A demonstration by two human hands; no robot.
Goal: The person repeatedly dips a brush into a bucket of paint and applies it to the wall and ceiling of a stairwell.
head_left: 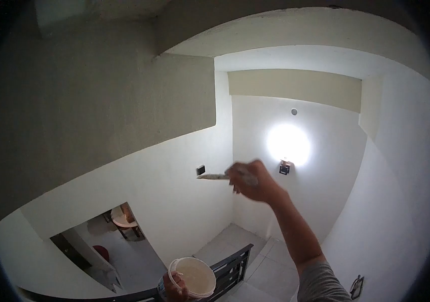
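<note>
My right hand (250, 182) is closed round a brush (215, 176), held out at arm's length with its tip pointing left. The tip is near a small dark wall box (201, 170) on the white wall; whether it touches the wall I cannot tell. Low in the view, my left hand (175, 288) grips the rim and side of a white bucket (194, 278), which holds pale, cream-coloured liquid.
A dark metal railing (232, 264) runs behind the bucket. Through a wall opening at lower left, a round table (123, 216) shows. A bright lamp (288, 145) glows on the far wall above a dark fixture (284, 167). Grey beams (99, 100) hang overhead.
</note>
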